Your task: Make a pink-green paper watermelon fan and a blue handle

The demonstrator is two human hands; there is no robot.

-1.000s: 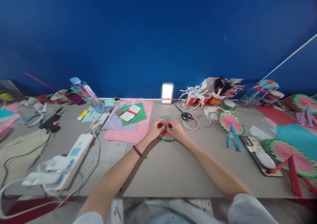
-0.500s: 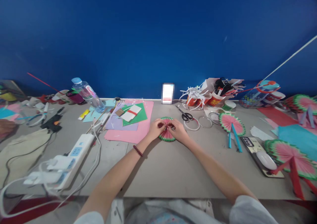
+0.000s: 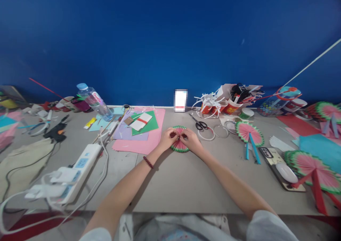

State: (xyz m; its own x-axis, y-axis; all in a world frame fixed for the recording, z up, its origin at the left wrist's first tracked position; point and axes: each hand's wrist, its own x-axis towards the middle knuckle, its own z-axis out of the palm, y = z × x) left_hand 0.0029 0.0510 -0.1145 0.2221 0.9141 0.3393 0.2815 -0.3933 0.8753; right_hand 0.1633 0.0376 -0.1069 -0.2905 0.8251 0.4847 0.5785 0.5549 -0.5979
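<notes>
A round pleated paper fan (image 3: 179, 146), pink with a green rim, lies on the grey table (image 3: 186, 184) in front of me. My left hand (image 3: 167, 138) pinches it from the left, fingers closed at its centre. My right hand (image 3: 190, 140) pinches the same centre from the right. Both hands cover the fan's sides; only its top and bottom pleats show. A dark bead bracelet (image 3: 147, 162) sits on my left wrist.
Black scissors (image 3: 198, 122) and wire rings lie just right of the fan. Pink and green paper sheets (image 3: 144, 131), a water bottle (image 3: 93, 101), a glue gun (image 3: 55, 132) and a power strip (image 3: 80, 166) are left. Finished fans (image 3: 249, 134) on sticks, a phone (image 3: 270, 155) and paper cups are right.
</notes>
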